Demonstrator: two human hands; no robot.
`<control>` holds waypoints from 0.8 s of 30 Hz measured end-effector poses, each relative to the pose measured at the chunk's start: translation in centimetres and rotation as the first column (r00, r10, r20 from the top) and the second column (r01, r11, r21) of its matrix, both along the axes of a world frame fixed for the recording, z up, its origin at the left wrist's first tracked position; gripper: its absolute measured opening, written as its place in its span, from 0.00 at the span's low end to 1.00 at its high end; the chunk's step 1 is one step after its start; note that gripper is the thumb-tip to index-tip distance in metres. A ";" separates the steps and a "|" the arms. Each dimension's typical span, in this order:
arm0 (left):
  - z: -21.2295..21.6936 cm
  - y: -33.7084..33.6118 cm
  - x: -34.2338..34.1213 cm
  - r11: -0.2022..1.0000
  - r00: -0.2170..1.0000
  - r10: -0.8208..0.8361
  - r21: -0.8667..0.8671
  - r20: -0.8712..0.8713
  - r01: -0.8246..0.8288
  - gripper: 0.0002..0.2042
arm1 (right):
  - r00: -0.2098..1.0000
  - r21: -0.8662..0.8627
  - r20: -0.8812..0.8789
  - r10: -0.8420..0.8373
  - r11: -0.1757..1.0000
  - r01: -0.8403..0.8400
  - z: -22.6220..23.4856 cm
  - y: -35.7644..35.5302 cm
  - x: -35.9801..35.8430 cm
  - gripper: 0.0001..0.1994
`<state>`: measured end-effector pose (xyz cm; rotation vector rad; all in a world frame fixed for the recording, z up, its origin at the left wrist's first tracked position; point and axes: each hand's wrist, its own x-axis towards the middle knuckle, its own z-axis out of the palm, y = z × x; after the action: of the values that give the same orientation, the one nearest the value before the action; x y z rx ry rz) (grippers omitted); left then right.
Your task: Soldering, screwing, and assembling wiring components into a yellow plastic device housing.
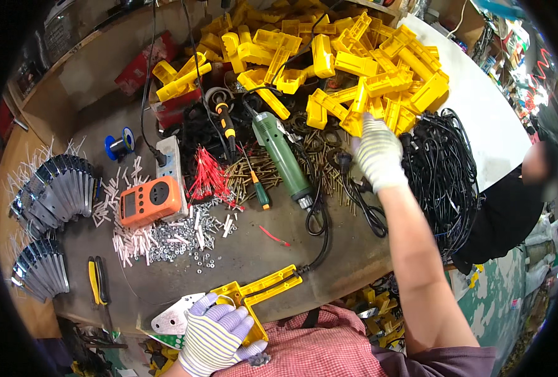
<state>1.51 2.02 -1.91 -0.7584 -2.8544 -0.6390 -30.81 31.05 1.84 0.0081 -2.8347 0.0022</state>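
Observation:
My left hand (219, 333), in a striped white, yellow and purple glove, grips an open yellow plastic housing half (269, 284) at the table's near edge. A black power cord (321, 254) enters the housing's far end, and a pale metal plate with holes (171, 317) lies beside my fingers. My right hand (379, 154), gloved alike, reaches out to the near edge of a heap of yellow housing parts (354, 66). Its fingertips point away among the parts, so whether they hold one is hidden.
A green electric screwdriver (282, 157), an orange meter (152, 201), small nuts (172, 242), screws (332, 182) and red sleeved wires (206, 176) cover the table. Pliers (97, 283) and stacked metal plates (56, 195) are left; black cords (442, 179) and another person (505, 220) are right.

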 end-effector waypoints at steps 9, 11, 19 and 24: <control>-0.7 0.0 -0.9 1.000 0.997 0.009 -0.017 -0.072 -0.010 0.19 | 0.961 0.135 0.216 -0.172 0.980 0.145 -1.1 0.7 -2.6 0.43; -0.6 0.0 -0.7 1.000 0.996 0.018 -0.007 -0.089 -0.019 0.20 | 0.956 0.156 0.240 -0.171 0.978 0.136 -0.8 1.0 -2.9 0.44; -0.2 -0.2 -0.8 0.999 0.995 0.030 -0.031 -0.095 -0.033 0.17 | 0.894 -0.351 -0.022 0.447 0.834 -0.426 5.3 -1.0 10.3 0.37; 0.4 0.1 -1.6 0.999 0.999 -0.001 -0.041 -0.050 -0.001 0.17 | 0.844 -0.170 0.132 0.519 0.851 -0.497 -0.6 -1.0 18.5 0.28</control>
<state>-0.06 2.15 -1.49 -0.7697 -2.8297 -0.5554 -12.35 30.05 1.24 0.7711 -2.9029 0.3194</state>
